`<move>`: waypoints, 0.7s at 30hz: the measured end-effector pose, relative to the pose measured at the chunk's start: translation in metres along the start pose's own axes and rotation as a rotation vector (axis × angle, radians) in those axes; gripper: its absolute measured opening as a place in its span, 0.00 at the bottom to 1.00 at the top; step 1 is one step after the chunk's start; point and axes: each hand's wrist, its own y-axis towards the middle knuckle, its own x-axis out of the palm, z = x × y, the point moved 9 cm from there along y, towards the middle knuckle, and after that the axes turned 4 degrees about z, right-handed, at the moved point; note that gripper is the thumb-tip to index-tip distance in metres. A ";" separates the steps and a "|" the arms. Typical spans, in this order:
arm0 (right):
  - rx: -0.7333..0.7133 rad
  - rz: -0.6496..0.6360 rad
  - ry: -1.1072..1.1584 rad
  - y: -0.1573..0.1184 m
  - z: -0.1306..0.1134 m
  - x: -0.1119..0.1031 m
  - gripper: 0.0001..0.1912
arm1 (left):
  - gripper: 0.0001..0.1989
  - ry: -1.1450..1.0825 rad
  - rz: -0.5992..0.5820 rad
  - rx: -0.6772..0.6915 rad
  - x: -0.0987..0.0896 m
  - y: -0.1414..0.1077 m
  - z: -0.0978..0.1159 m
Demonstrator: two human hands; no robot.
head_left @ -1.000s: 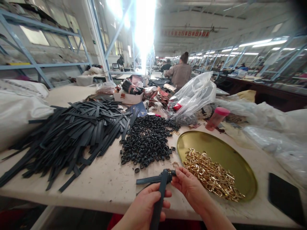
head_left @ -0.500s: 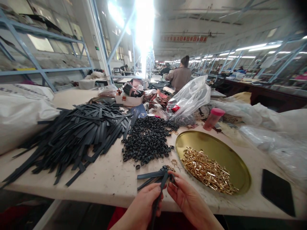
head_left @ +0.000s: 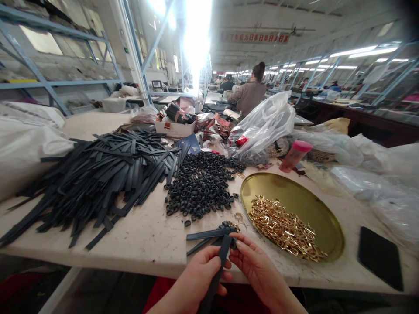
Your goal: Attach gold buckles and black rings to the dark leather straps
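My left hand [head_left: 198,271] is closed on a black strap [head_left: 224,250], its thumb flat on the strap, one end pointing up and the other running down toward the front. Close beside the strap's upper end, my right hand [head_left: 253,261] pinches a small black loop [head_left: 233,243]. Whether the strap passes through the loop I cannot tell. Just behind my hands lie a few straps [head_left: 203,235] with gold metal at one end. Farther back is a heap of black loops [head_left: 199,192], and to the right a gold tray [head_left: 314,205] holds many gold buckles [head_left: 284,229].
A large pile of black straps [head_left: 118,174] covers the table's left. A dark flat pad [head_left: 379,257] lies at the right, and a pink-lidded jar [head_left: 296,156] stands behind the tray. Plastic bags [head_left: 265,126] and a white box [head_left: 175,129] are at the back. A person [head_left: 250,93] sits beyond.
The strap in my left hand has turned so its broad face shows, and its end has risen a little. My right hand stays beside it with the loop. The camera view has shifted slightly.
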 end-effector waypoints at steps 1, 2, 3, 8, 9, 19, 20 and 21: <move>-0.020 0.012 -0.062 0.002 0.000 -0.002 0.13 | 0.10 0.064 0.005 0.032 -0.001 0.003 0.001; -0.046 0.028 -0.135 0.003 -0.001 -0.004 0.13 | 0.10 0.142 0.015 0.074 -0.003 0.005 0.002; -0.077 0.044 -0.212 0.004 -0.003 -0.007 0.13 | 0.11 0.226 0.026 0.119 -0.004 0.007 0.004; -0.284 0.057 -0.567 0.000 -0.014 -0.008 0.13 | 0.13 0.562 0.072 0.272 -0.012 0.004 0.018; -0.323 0.029 -0.637 -0.002 -0.016 -0.005 0.11 | 0.13 0.610 0.073 0.306 -0.012 0.001 0.022; -0.290 -0.035 -0.437 -0.013 -0.011 0.005 0.17 | 0.18 0.320 -0.033 0.205 -0.001 -0.019 0.015; -0.270 -0.048 -0.363 -0.014 -0.004 0.008 0.21 | 0.19 0.264 -0.004 0.244 -0.002 -0.020 0.019; -0.257 -0.071 -0.311 -0.014 0.003 0.012 0.24 | 0.18 0.218 0.026 0.285 -0.003 -0.021 0.023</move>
